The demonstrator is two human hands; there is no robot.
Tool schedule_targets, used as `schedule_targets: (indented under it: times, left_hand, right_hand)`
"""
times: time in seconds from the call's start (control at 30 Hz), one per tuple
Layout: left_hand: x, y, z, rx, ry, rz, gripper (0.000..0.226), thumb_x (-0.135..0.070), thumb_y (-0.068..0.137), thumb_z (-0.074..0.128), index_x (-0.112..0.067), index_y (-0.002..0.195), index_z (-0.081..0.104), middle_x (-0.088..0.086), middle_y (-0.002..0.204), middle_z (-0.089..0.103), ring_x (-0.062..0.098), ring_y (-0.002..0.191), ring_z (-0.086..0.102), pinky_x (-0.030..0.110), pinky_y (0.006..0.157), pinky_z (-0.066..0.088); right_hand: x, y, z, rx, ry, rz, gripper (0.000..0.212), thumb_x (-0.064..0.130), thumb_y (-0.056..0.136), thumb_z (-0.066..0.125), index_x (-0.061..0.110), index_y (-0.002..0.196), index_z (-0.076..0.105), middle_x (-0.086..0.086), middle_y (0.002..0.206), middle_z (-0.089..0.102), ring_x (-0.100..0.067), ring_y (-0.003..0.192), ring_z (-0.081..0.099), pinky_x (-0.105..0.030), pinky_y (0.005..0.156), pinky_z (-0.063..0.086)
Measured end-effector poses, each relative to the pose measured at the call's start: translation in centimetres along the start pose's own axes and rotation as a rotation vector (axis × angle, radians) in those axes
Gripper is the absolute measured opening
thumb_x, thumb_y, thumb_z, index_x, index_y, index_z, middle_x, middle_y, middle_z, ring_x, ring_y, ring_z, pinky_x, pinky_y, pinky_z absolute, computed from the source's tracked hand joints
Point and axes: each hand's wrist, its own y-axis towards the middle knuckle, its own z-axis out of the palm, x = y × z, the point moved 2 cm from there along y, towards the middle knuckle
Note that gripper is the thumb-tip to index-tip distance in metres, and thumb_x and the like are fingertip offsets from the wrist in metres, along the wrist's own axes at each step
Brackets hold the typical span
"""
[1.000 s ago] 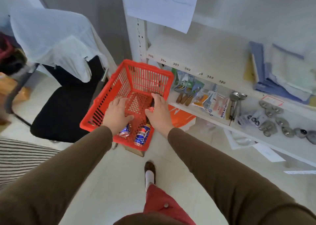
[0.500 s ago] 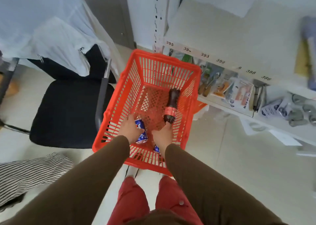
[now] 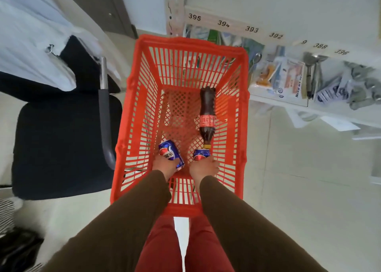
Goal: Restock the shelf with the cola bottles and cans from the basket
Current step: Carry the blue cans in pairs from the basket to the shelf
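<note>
A red plastic basket stands on the floor in front of me. Inside it a dark cola bottle with a red label lies on its side, cap towards me. Two blue cola cans lie near the basket's near wall. My left hand grips the left blue can. My right hand wraps the right blue can, which touches the bottle's cap. The white shelf with number labels rises beyond the basket to the right.
A black office chair with a white garment draped on it stands left of the basket. A lower shelf at right holds packets and metal spoons. Papers lie on the pale floor under it. My red trousers show below.
The view has tilted further down over the basket. Both hands have sunk deeper into it and closed on the two blue cans. The bottle lies where it was.
</note>
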Motion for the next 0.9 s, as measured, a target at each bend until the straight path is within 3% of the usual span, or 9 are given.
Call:
schedule_targets:
  times: [0.17, 0.33, 0.43, 0.53, 0.67, 0.77, 0.9]
  left_hand:
    - [-0.3, 1.5, 0.8, 0.018, -0.25, -0.023, 0.101, -0.03, 0.07, 0.093, -0.007, 0.151, 0.036, 0.014, 0.144, 0.054, 0.033, 0.13, 0.056, 0.049, 0.109, 0.047]
    - [-1.0, 2.5, 1.6, 0.176, -0.431, -0.102, 0.078, -0.013, 0.072, 0.091, -0.005, 0.138, 0.05, 0.014, 0.124, 0.066, 0.031, 0.112, 0.066, 0.049, 0.1, 0.054]
    - [-1.5, 2.1, 0.6, 0.136, -0.409, -0.059, 0.064, -0.01, 0.074, 0.089, -0.007, 0.126, 0.051, 0.007, 0.107, 0.065, 0.024, 0.095, 0.066, 0.039, 0.084, 0.055]
    - [-2.8, 0.9, -1.8, 0.111, -0.382, 0.097, 0.061, -0.009, 0.074, 0.088, -0.014, 0.122, 0.051, 0.003, 0.103, 0.064, 0.015, 0.085, 0.064, 0.028, 0.07, 0.051]
    - [-5.3, -2.0, -5.1, 0.109, -0.353, 0.286, 0.063, -0.011, 0.074, 0.088, -0.015, 0.126, 0.051, 0.006, 0.109, 0.067, 0.024, 0.099, 0.068, 0.035, 0.082, 0.055]
    - [-8.3, -4.9, -7.2, 0.107, -0.351, 0.452, 0.065, -0.017, 0.075, 0.089, -0.02, 0.128, 0.052, -0.001, 0.11, 0.069, 0.015, 0.097, 0.07, 0.03, 0.078, 0.057]
    - [-13.5, -10.3, -8.7, 0.144, -0.369, 0.676, 0.067, -0.022, 0.075, 0.09, -0.027, 0.129, 0.052, -0.012, 0.111, 0.07, 0.002, 0.093, 0.072, 0.018, 0.069, 0.058]
  right_hand:
    - [-0.2, 1.8, 1.2, 0.0, -0.057, -0.044, 0.085, 0.031, 0.088, 0.074, 0.004, 0.152, 0.023, -0.017, 0.155, 0.034, -0.035, 0.144, 0.034, -0.04, 0.119, 0.028]
    - [-0.7, 2.7, 1.8, 0.005, -0.04, -0.091, 0.092, 0.036, 0.085, 0.08, 0.007, 0.151, 0.023, -0.015, 0.151, 0.044, -0.033, 0.139, 0.044, -0.042, 0.116, 0.038]
    - [-0.5, 2.3, 1.3, 0.07, 0.111, -0.063, 0.098, 0.033, 0.082, 0.083, 0.012, 0.156, 0.022, -0.012, 0.151, 0.047, -0.033, 0.138, 0.048, -0.045, 0.114, 0.043]
    - [-0.3, 0.6, 0.2, 0.117, 0.262, -0.114, 0.096, 0.029, 0.08, 0.084, 0.011, 0.155, 0.027, -0.012, 0.144, 0.054, -0.033, 0.132, 0.056, -0.048, 0.108, 0.048]
    - [0.5, -3.0, -2.9, 0.135, 0.571, -0.246, 0.074, 0.02, 0.082, 0.083, 0.019, 0.144, 0.041, -0.001, 0.125, 0.062, -0.024, 0.117, 0.065, -0.042, 0.1, 0.054]
    - [2.0, -6.6, -6.9, 0.098, 0.808, -0.384, 0.06, 0.019, 0.084, 0.082, 0.031, 0.131, 0.047, 0.008, 0.119, 0.064, -0.014, 0.109, 0.066, -0.033, 0.098, 0.054]
    - [3.3, -10.6, -14.0, 0.032, 0.99, -0.573, 0.066, 0.025, 0.084, 0.082, 0.029, 0.141, 0.047, 0.009, 0.126, 0.065, -0.007, 0.111, 0.066, -0.027, 0.095, 0.057]
